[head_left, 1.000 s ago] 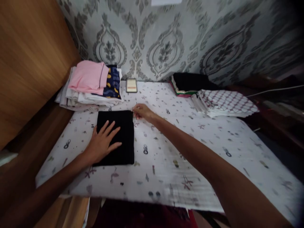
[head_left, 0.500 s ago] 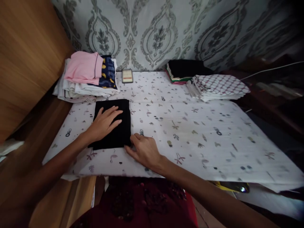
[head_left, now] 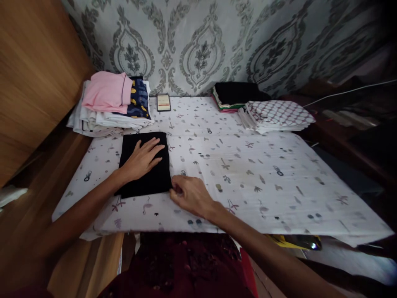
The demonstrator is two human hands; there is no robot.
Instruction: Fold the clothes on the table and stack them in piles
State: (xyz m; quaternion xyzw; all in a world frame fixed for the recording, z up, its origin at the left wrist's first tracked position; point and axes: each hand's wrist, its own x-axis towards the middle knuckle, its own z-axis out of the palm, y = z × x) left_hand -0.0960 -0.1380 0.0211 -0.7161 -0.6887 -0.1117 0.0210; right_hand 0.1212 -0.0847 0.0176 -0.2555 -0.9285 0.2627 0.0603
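Note:
A folded black cloth (head_left: 133,188), roughly square, lies on the left part of the table. My left hand (head_left: 141,159) rests flat on top of it, fingers spread. At the cloth's near right corner, my right hand (head_left: 192,194) is closed, thumb and curled fingers pinched together at the edge. The fingertips partly hide the bit of fabric between them.
A patterned white sheet (head_left: 248,198) covers the table. Folded clothes topped by a pink garment (head_left: 105,93) stand at the back left, beside a small framed card (head_left: 163,102). Dark folded clothes (head_left: 238,93) and a checked white cloth (head_left: 277,114) lie at the back right.
My right hand has shifted slightly right at the cloth's near corner, its fingers curled tighter. My left hand has slid a little right on the cloth. The view has tilted slightly.

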